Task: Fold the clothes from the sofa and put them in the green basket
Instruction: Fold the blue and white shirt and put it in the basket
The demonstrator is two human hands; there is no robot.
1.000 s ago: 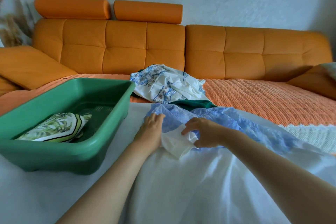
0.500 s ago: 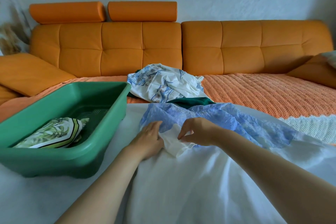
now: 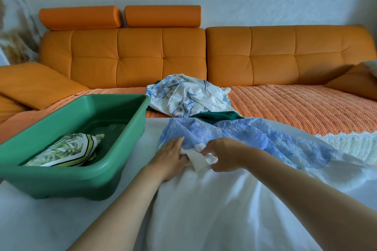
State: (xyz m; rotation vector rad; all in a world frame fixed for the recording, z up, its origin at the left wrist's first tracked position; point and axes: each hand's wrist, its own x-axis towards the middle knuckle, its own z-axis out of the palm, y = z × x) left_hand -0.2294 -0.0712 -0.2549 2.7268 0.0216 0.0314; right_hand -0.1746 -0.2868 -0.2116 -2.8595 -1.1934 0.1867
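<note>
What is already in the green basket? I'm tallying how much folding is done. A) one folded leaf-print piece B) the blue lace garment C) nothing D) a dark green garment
A: a single folded leaf-print piece lies inside the green basket, while the blue lace garment is spread on the table under both hands and the dark green garment lies on the sofa.

Hands (image 3: 195, 157) closer, white fabric (image 3: 201, 160) bunched.

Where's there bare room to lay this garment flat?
Free: the white surface in front of the green basket, and the orange sofa cover right of the clothes pile. Crowded: middle, where both hands, left hand and right hand, hold the blue-and-white garment.
</note>
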